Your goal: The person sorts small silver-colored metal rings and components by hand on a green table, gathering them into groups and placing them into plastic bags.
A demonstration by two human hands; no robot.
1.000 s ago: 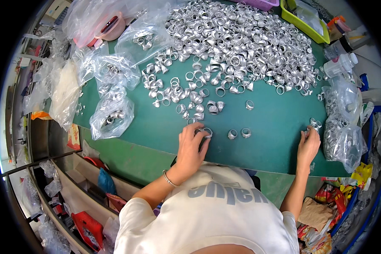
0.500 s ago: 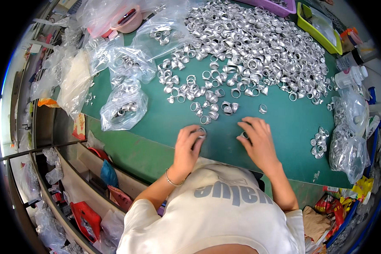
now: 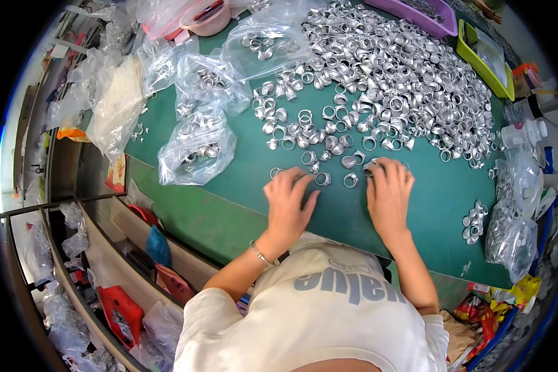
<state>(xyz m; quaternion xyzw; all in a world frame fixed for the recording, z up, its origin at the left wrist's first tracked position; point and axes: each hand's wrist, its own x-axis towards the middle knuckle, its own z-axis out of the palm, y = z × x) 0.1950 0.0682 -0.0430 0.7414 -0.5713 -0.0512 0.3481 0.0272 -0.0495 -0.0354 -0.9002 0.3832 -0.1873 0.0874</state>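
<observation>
On the green counter (image 3: 229, 204) we laid both hands flat, fingers loose, gripping nothing: left hand (image 3: 289, 204) and right hand (image 3: 389, 197) touching scattered silver rings (image 3: 351, 180) below the big heap (image 3: 390, 80).

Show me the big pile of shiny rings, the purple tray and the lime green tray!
pile of shiny rings (image 3: 390, 80), head view, middle of the heap.
purple tray (image 3: 443, 28), head view, its near rim.
lime green tray (image 3: 474, 62), head view, its left wall.
</observation>
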